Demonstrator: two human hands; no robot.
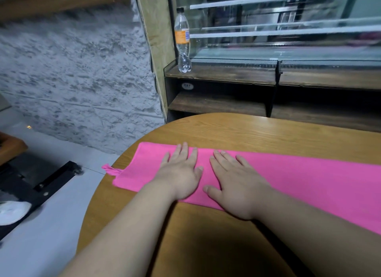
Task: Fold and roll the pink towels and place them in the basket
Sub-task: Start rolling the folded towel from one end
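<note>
A pink towel (299, 180), folded into a long strip, lies flat across the round wooden table (237, 130) from the left edge out past the right side of the view. A small pink loop (110, 170) sticks out at its left end over the table's rim. My left hand (180, 171) rests flat on the towel near that end, fingers straight. My right hand (235, 181) lies flat on the towel just beside it, fingers spread. No basket is in view.
A clear plastic bottle (182, 39) with an orange label stands on a dark wooden shelf (226, 74) beyond the table. A glass display case (288, 29) is behind it. A rough grey wall (72, 70) is at left, a black frame (51, 180) on the floor.
</note>
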